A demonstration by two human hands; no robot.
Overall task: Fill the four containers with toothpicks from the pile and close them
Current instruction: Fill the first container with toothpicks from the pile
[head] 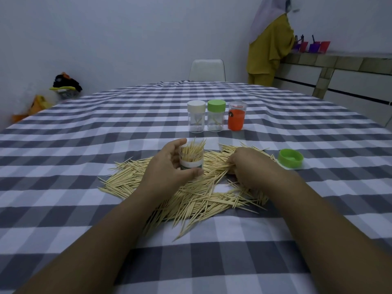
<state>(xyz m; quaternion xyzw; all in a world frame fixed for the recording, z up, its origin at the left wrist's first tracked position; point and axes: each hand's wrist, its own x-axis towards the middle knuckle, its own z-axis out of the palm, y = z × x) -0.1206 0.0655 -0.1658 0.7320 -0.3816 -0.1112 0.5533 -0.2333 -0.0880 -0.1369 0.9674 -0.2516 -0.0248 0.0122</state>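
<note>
Clear container (191,159) — left hand (169,166) around it

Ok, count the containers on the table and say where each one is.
4. The white-lidded container, green-lidded container and orange container stand in a row beyond the pile; the open container stands in the left hand.

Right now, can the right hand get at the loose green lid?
Probably yes: the green lid lies open on the cloth just right of the right hand, nothing between. That hand is gathering toothpicks, though.
</note>
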